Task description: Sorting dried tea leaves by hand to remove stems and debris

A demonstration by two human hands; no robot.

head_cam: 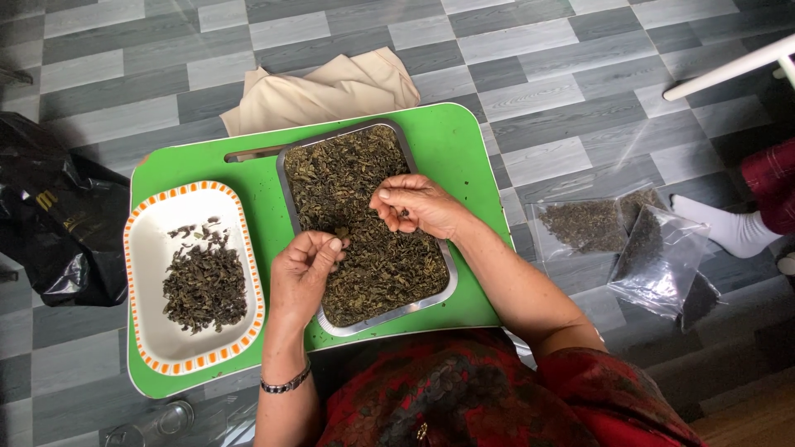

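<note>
A metal tray (pixel 289 179) full of dried dark-green leaves rests on a green lap table (pixel 454 142). My left hand (pixel 304 273) hovers over the tray's near left edge, fingers curled with the thumb pressed to them, seeming to pinch a few leaves. Above the middle of the tray, my right hand (pixel 416 205) has its fingertips bunched, a small dark leaf piece held between them. To the left on the same table sits a white oblong dish (pixel 147 248) with an orange-marked rim, carrying a smaller heap of dark leaves.
A folded beige cloth (pixel 325 89) lies behind the table. Clear plastic bags of dried leaves (pixel 629 240) lie on the grey tiled floor at right, near a white-socked foot (pixel 729 228). A black bag (pixel 58 223) is at left, a glass jar (pixel 157 422) near the bottom.
</note>
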